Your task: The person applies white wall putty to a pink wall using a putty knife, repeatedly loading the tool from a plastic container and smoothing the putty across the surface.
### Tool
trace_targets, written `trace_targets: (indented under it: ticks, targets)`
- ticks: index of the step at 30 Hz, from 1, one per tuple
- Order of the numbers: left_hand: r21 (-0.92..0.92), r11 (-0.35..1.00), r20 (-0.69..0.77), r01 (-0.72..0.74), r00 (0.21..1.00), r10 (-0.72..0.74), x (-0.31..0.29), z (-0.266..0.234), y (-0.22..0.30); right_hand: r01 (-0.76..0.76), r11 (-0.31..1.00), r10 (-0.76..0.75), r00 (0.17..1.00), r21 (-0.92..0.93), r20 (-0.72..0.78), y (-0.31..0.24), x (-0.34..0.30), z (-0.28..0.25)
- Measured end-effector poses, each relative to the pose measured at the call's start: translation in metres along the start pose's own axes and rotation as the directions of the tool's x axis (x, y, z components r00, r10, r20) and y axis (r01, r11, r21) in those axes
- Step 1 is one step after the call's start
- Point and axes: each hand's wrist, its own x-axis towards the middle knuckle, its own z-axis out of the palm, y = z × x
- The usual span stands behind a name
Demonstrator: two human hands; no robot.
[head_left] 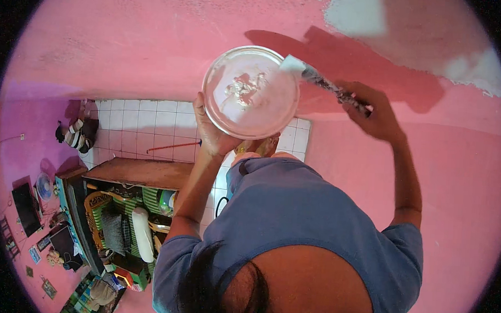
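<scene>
My left hand grips the lower left edge of a round, pale, rimmed lid. A small heap of whitish paste lies smeared around its middle. My right hand is closed round the handle of a putty knife. The knife's blade is pale with paste and overlaps the lid's upper right edge in this view; whether it touches the lid I cannot tell. Just beyond both hands is a pink wall, with a whitish patch at the upper right.
White floor tiles lie below, with my feet behind the lid. A red stick rests on them. Wooden furniture with a green striped seat and cushions stands at left. Another person is at the far left.
</scene>
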Motion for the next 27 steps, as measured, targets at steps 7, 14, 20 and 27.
trace_targets:
  ticks: [7, 14, 20, 27]
  targets:
    - [-0.198, 0.975, -0.052, -0.100, 0.994, 0.091, 0.004, -0.007, -0.034, -0.030, 0.970, 0.000, 0.992, -0.241, -0.123, 0.012, -0.048, 0.091]
    - [-0.074, 0.973, -0.020, -0.221, 0.975, 0.220, 0.002, 0.004, -0.039, -0.029, 0.971, 0.017, 0.999, -0.238, -0.051, 0.016, -0.055, 0.106]
    - [-0.144, 0.960, -0.016, -0.240, 0.971, 0.240, 0.005, 0.001, -0.041, -0.030, 0.958, 0.033, 0.999, -0.287, 0.002, 0.012, -0.067, 0.088]
    - [-0.173, 0.955, -0.012, -0.242, 0.970, 0.244, 0.008, -0.007, -0.040, -0.002, 0.920, 0.006, 1.000, -0.392, 0.008, 0.007, -0.079, 0.068]
